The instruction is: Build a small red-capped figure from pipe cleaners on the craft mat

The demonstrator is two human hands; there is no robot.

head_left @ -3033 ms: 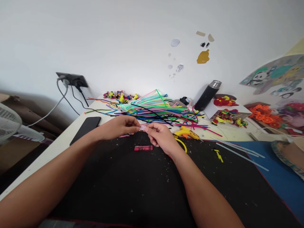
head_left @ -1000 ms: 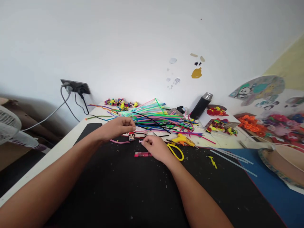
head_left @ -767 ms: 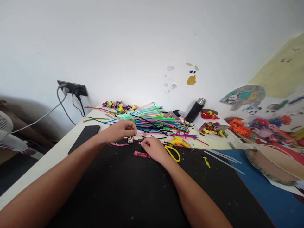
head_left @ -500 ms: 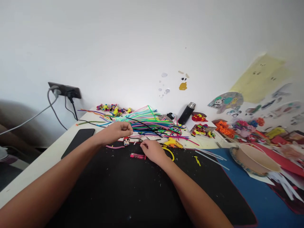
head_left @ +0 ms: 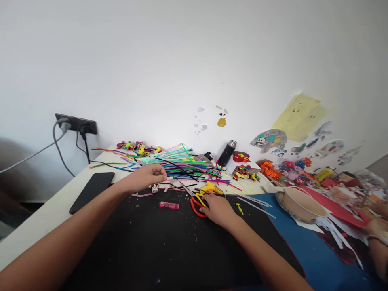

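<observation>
My left hand [head_left: 149,177] hovers at the far edge of the black mat [head_left: 145,246], its fingers curled in a pinch. What it holds is too small to name. Just beneath it lie a small toy head [head_left: 154,188] and a bent pink pipe-cleaner piece [head_left: 138,195]. My right hand [head_left: 217,209] lies to the right, fingers curled onto the yellow and red handles of the scissors [head_left: 196,202]. A yellow glue gun [head_left: 211,188] sits just beyond that hand. A pink lighter [head_left: 169,205] lies on the mat between my hands.
A heap of coloured pipe cleaners [head_left: 182,161] covers the table's far side, with a black bottle [head_left: 226,152] and small craft figures [head_left: 244,171] behind. A phone [head_left: 91,190] lies at left. A blue mat [head_left: 306,246] and round cardboard tray [head_left: 300,203] are at right; another person's hand [head_left: 378,230] shows at the right edge.
My right hand left the spot near my left hand and moved right onto the scissors. My left hand stayed pinched in place. The view swung right, showing more of the right side.
</observation>
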